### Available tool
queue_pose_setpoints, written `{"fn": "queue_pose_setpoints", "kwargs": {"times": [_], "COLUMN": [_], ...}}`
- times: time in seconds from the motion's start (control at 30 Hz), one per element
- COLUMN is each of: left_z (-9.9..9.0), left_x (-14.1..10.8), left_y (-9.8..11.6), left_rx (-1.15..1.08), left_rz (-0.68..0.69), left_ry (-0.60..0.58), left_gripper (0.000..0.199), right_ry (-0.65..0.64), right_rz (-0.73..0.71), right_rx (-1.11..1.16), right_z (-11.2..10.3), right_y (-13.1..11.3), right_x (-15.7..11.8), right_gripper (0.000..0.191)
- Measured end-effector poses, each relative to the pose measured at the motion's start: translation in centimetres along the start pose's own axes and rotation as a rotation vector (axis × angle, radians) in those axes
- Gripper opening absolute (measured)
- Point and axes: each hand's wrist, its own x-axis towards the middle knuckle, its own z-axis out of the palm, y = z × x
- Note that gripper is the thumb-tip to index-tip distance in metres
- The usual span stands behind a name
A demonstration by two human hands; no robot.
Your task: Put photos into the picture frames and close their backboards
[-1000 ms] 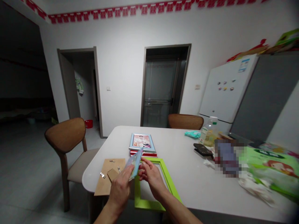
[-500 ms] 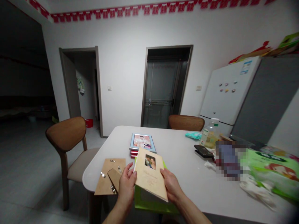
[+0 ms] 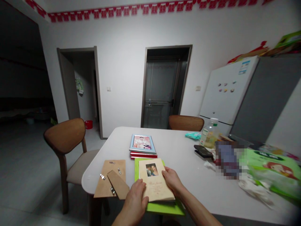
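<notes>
Both my hands hold a cream printed card (image 3: pixel 156 188) with a small photo of two people on it. My left hand (image 3: pixel 135 197) grips its lower left side, fingers on the near edge. On the opposite side, my right hand (image 3: pixel 173 181) has its thumb on top and other fingers partly hidden beneath. Under the card lies a lime-green picture frame (image 3: pixel 162 208), mostly covered. Left of it is a brown frame backboard (image 3: pixel 101 185) with metal clips and a stand leg (image 3: pixel 118 185). Beyond the card sits a stack of frames, a light blue photo frame (image 3: pixel 142 143) above red ones (image 3: pixel 143 154).
At the table's right are a bottle (image 3: pixel 208 133), a black wallet-like item (image 3: pixel 202 151), a teal packet (image 3: pixel 193 135), crumpled tissue (image 3: pixel 256 191) and a green package (image 3: pixel 270 169). Wooden chairs stand at the left (image 3: pixel 66 135) and far side (image 3: pixel 186 123).
My hands have lowered the cream card and laid it flatter over the green frame. My left hand has shifted from the card's left edge to its lower left side.
</notes>
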Motion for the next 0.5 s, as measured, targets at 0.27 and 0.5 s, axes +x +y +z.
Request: {"fn": "queue_pose_setpoints", "kwargs": {"times": [0.27, 0.5], "left_z": [-0.3, -0.7], "left_x": [0.0, -0.2], "left_y": [0.9, 1.6], "left_rx": [0.105, 0.133], "left_rz": [-0.004, -0.022], "left_ry": [-0.083, -0.143], "left_gripper": [0.044, 0.048], "right_ry": [0.053, 0.03], "right_rz": [-0.12, -0.098], "right_rx": [-0.449, -0.453], "right_z": [-1.3, -0.8], "right_y": [0.2, 0.0], "right_x": [0.1, -0.3], "right_gripper": [0.038, 0.041]}}
